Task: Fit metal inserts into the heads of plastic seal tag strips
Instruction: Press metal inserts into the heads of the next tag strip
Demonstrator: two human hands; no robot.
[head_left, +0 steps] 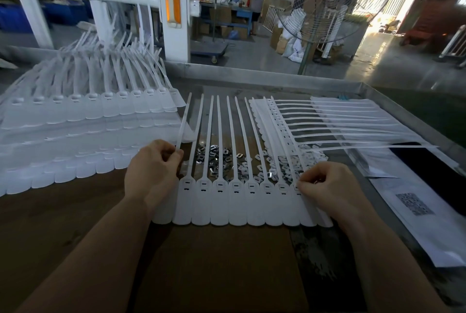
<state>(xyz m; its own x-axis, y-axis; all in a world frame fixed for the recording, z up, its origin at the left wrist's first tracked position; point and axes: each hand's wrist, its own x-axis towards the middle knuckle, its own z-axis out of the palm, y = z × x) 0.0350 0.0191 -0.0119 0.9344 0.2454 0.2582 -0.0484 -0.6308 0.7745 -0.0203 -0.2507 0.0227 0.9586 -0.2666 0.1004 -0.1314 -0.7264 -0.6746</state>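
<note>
A joined row of white plastic seal tag strips lies flat in front of me, heads toward me and tails pointing away. Behind their heads lies a scatter of small metal inserts and white plastic pieces. My left hand pinches the leftmost strip's tail at the row's left end. My right hand has curled fingers pressed on the rightmost strip's head; whether it holds an insert is hidden.
A large stack of white strips fills the left of the table. Another batch lies sideways at the right. White papers and a dark sheet lie along the metal rim. A standing fan is beyond.
</note>
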